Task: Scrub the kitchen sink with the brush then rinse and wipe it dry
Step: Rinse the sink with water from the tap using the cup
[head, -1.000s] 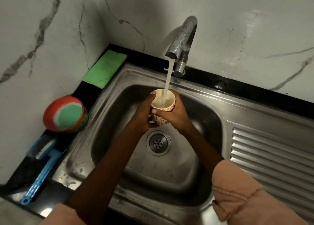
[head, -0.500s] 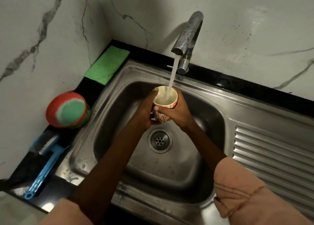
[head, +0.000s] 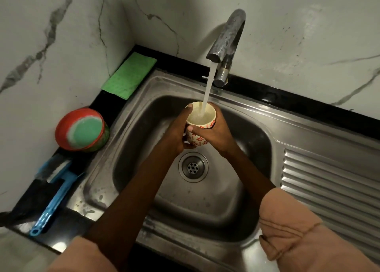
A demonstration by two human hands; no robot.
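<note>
Both hands hold a small cup (head: 202, 128) with a red flower pattern over the sink (head: 255, 148), above the drain (head: 192, 167). The left hand (head: 176, 134) wraps its side with the thumb on the rim; the right hand (head: 216, 134) grips the other side. Water from the tap (head: 228, 39) pours into the cup. The blue brush (head: 55, 193) lies on the black tabletop (head: 24, 206) left of the sink, near a red and green bowl (head: 81, 130) and a green cloth (head: 129, 75).
</note>
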